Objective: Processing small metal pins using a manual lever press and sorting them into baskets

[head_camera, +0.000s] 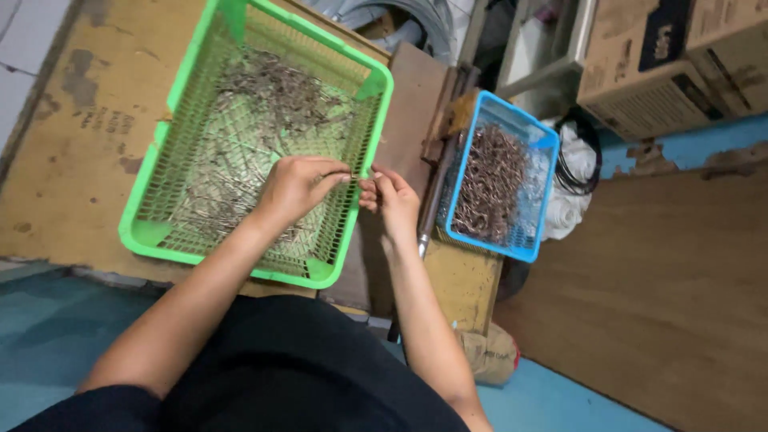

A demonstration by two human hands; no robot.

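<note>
Both hands meet right at the near right wall of the green plastic mesh basket (pixel 172 92). The left hand (pixel 298 186) hovers over the basket's inside, fingers curled in and pinched narrow on a small thin metal piece (pixel 353 172) at its fingertips. The right hand (pixel 390 198) sits just outside the basket rim, its fingertips also drawn together and touching the same spot — whether it grips the piece or only steadies it is too small to tell.

Under the left hand, the basket floor carries a scatter of thin grey metal pins (pixel 268 88), thickest toward the far side, thinner near the wrist. The basket rests on a worn yellowish wooden worktop (pixel 88 136), stained and scuffed.

Moving out to the right — a dark brown wooden board (pixel 408 104) lies beside the basket, and a metal bar (pixel 432 204) runs along its edge, just past the right hand. Beyond that bar stands a smaller blue plastic mesh basket (pixel 538 204), heaped with brownish bent metal pieces (pixel 488 180). It is well apart from the hands.

Further right, a bundle of white cloth (pixel 570 200) with a coil of black wire (pixel 578 164) leans against the blue basket. Brown cardboard boxes (pixel 664 64) sit at the top right, and a bare brown wooden surface (pixel 672 296) fills the right side.
</note>
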